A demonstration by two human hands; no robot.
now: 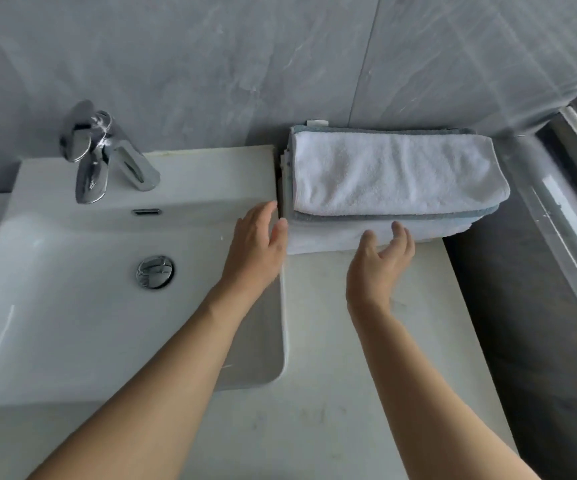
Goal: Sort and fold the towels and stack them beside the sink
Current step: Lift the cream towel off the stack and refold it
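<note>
**Folded towels stacked beside the sink**

We see a stack of folded towels (392,188) on the counter (366,341), just right of the sink (72,289) and against the far wall (280,57). A white towel (394,173) lies on top. Our left hand (257,245) hovers with straight fingers at the stack's left end; our right hand (380,263), fingers relaxed, is at its near edge. The tap (101,154) stands far left.
</note>
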